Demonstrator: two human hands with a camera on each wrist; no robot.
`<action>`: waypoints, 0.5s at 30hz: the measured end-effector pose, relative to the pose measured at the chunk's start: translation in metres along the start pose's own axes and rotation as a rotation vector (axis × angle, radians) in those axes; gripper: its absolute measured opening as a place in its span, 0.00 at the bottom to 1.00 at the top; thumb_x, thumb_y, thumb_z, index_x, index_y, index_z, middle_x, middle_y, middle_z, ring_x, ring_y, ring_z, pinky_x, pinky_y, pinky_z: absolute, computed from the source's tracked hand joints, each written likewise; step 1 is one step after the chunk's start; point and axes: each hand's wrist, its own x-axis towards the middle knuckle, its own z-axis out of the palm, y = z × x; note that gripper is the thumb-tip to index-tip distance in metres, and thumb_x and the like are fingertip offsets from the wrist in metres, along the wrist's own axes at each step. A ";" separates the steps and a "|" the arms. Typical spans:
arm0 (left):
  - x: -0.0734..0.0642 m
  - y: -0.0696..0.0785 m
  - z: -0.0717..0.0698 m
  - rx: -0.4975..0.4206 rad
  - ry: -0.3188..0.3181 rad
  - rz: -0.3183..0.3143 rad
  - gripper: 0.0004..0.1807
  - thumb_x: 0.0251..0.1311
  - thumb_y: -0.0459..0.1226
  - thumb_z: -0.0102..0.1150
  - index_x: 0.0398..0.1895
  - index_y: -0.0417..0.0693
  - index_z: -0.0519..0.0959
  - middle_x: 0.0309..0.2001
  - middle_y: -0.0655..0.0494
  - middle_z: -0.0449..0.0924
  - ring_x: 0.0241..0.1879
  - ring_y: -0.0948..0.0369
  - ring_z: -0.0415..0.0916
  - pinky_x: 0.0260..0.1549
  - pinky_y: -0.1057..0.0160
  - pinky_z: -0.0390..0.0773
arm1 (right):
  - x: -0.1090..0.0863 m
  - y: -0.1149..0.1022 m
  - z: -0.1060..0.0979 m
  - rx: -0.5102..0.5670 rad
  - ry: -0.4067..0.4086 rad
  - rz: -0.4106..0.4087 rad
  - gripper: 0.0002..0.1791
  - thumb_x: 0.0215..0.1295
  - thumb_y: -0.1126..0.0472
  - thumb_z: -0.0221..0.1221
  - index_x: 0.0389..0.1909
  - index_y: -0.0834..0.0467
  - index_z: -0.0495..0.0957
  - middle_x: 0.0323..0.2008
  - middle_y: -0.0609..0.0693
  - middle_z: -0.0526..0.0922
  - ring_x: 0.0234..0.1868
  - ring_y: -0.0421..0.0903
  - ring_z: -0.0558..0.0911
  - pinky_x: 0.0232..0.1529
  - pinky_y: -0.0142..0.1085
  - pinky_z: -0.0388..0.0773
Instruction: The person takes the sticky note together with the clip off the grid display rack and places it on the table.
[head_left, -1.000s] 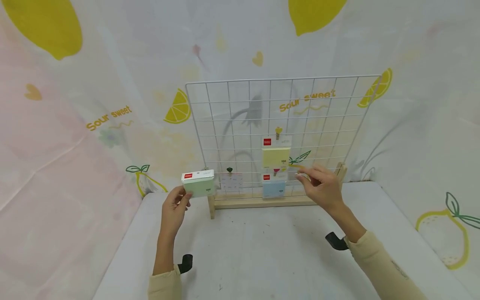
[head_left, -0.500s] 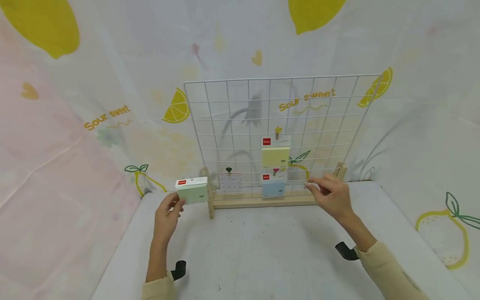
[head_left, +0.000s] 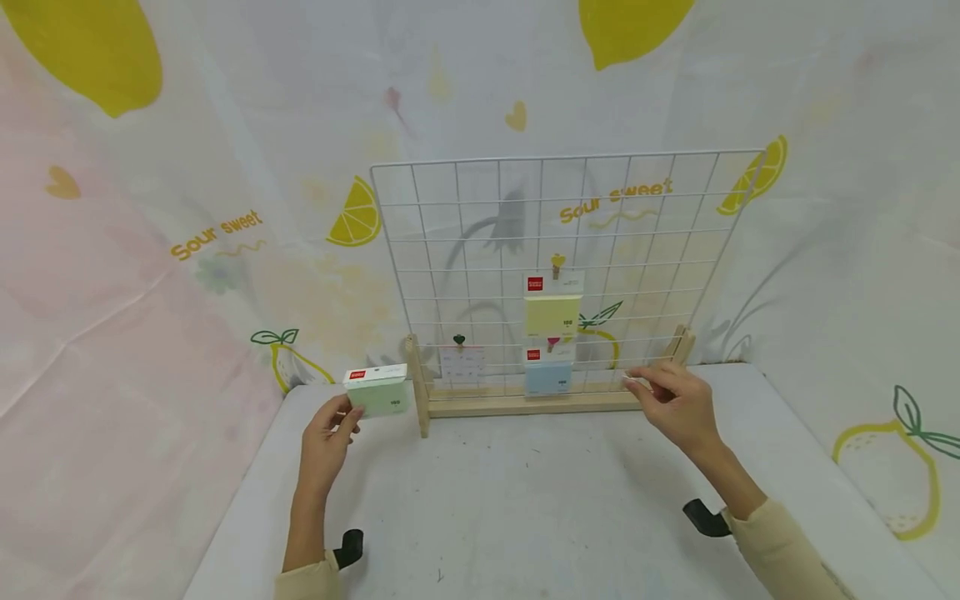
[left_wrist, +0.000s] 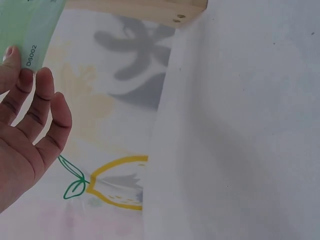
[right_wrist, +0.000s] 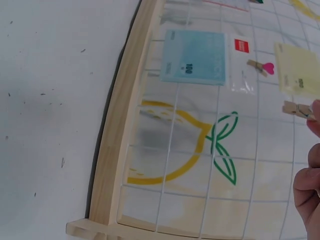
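Observation:
My left hand [head_left: 326,442] pinches a pack of green sticky notes [head_left: 381,398] by its lower left corner, left of the wire grid rack [head_left: 570,157]. A corner of that pack shows at the top left of the left wrist view, under the thumb. With thumb and fingertips my right hand [head_left: 678,408] pinches a small wooden clothespin [right_wrist: 296,109], in front of the rack's lower right. On the grid hang a yellow sticky note pack [head_left: 552,317] and, below it, a blue pack [head_left: 547,380].
A yellow-heart clip [head_left: 557,263] and a pink-heart clip [head_left: 553,343] hold the hanging packs. Left of them, a dark-heart clip [head_left: 459,340] holds a thin printed sheet [head_left: 462,367]. The rack's wooden base [head_left: 536,407] stands at the back of the white table [head_left: 510,517].
My left hand has moved left and down with the green pack. The right hand has drawn away to the right and down from the hanging packs, still pinching the clothespin.

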 end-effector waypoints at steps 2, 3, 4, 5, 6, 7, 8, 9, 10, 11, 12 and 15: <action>-0.001 -0.003 -0.002 0.003 0.003 -0.011 0.12 0.68 0.35 0.59 0.53 0.45 0.79 0.41 0.49 0.78 0.31 0.61 0.75 0.27 0.69 0.75 | -0.003 0.000 -0.001 -0.009 0.004 -0.003 0.15 0.38 0.76 0.74 0.31 0.62 0.88 0.19 0.43 0.70 0.21 0.34 0.62 0.22 0.23 0.58; -0.002 -0.004 -0.003 0.006 0.006 -0.012 0.12 0.68 0.35 0.60 0.53 0.44 0.79 0.40 0.49 0.78 0.30 0.62 0.76 0.27 0.69 0.75 | -0.004 0.001 -0.002 -0.015 0.008 -0.003 0.15 0.38 0.75 0.74 0.31 0.61 0.88 0.19 0.42 0.70 0.21 0.34 0.62 0.22 0.23 0.58; -0.003 -0.005 -0.004 0.008 0.009 -0.014 0.12 0.68 0.34 0.60 0.52 0.44 0.79 0.40 0.49 0.78 0.30 0.62 0.76 0.26 0.69 0.75 | -0.005 0.001 -0.003 -0.022 0.010 -0.002 0.15 0.38 0.75 0.74 0.31 0.61 0.88 0.18 0.42 0.70 0.21 0.34 0.62 0.22 0.23 0.58; -0.004 -0.006 -0.005 0.009 0.011 -0.016 0.12 0.68 0.34 0.60 0.52 0.44 0.80 0.40 0.49 0.78 0.30 0.62 0.76 0.26 0.69 0.75 | -0.006 0.001 -0.004 -0.027 0.014 -0.003 0.15 0.38 0.75 0.74 0.30 0.61 0.88 0.18 0.41 0.69 0.21 0.34 0.62 0.22 0.23 0.58; -0.004 -0.007 -0.006 0.007 0.011 -0.018 0.12 0.67 0.34 0.60 0.52 0.44 0.80 0.40 0.49 0.78 0.29 0.62 0.76 0.26 0.68 0.75 | -0.008 0.002 -0.005 -0.031 0.015 -0.001 0.15 0.37 0.75 0.74 0.30 0.61 0.88 0.18 0.41 0.70 0.21 0.34 0.62 0.22 0.23 0.58; -0.005 -0.008 -0.006 0.004 0.010 -0.018 0.12 0.67 0.33 0.60 0.52 0.43 0.80 0.40 0.48 0.78 0.29 0.63 0.76 0.26 0.68 0.75 | -0.009 0.002 -0.007 -0.033 0.014 0.003 0.15 0.38 0.76 0.74 0.30 0.61 0.87 0.18 0.41 0.70 0.21 0.34 0.62 0.21 0.23 0.58; -0.005 -0.008 -0.007 0.003 0.008 -0.019 0.12 0.67 0.33 0.60 0.52 0.43 0.80 0.40 0.48 0.78 0.29 0.63 0.76 0.26 0.68 0.75 | -0.010 0.002 -0.008 -0.038 0.015 0.007 0.15 0.37 0.76 0.74 0.30 0.61 0.87 0.18 0.41 0.70 0.21 0.33 0.62 0.21 0.24 0.58; -0.005 -0.009 -0.007 -0.001 0.002 -0.021 0.12 0.67 0.33 0.60 0.52 0.44 0.80 0.40 0.48 0.79 0.29 0.63 0.76 0.26 0.67 0.76 | -0.012 0.001 -0.010 -0.039 0.015 0.013 0.15 0.37 0.76 0.74 0.30 0.62 0.87 0.18 0.41 0.70 0.21 0.33 0.61 0.21 0.24 0.58; -0.006 -0.010 -0.008 -0.003 -0.004 -0.025 0.12 0.67 0.34 0.60 0.52 0.44 0.80 0.40 0.48 0.79 0.29 0.63 0.76 0.26 0.67 0.76 | -0.013 0.001 -0.011 -0.040 0.012 0.020 0.15 0.37 0.77 0.74 0.30 0.62 0.87 0.18 0.41 0.70 0.21 0.33 0.61 0.21 0.24 0.58; -0.006 -0.010 -0.008 -0.005 -0.010 -0.028 0.12 0.67 0.34 0.60 0.52 0.44 0.80 0.40 0.48 0.79 0.29 0.63 0.76 0.26 0.67 0.76 | -0.015 0.000 -0.013 -0.040 0.011 0.027 0.15 0.37 0.77 0.74 0.30 0.63 0.87 0.18 0.41 0.71 0.21 0.33 0.62 0.21 0.24 0.58; -0.006 -0.011 -0.008 -0.006 -0.016 -0.032 0.12 0.67 0.34 0.60 0.53 0.44 0.80 0.40 0.48 0.79 0.29 0.63 0.77 0.26 0.66 0.76 | -0.016 -0.001 -0.014 -0.042 0.008 0.037 0.15 0.37 0.77 0.74 0.30 0.63 0.87 0.19 0.41 0.71 0.21 0.33 0.62 0.21 0.24 0.58; -0.007 -0.012 -0.010 0.007 -0.030 -0.048 0.12 0.68 0.35 0.60 0.53 0.44 0.80 0.40 0.48 0.79 0.30 0.62 0.77 0.27 0.66 0.76 | -0.020 -0.002 -0.017 -0.049 0.010 0.050 0.15 0.37 0.77 0.74 0.30 0.64 0.87 0.18 0.41 0.70 0.21 0.33 0.62 0.21 0.24 0.58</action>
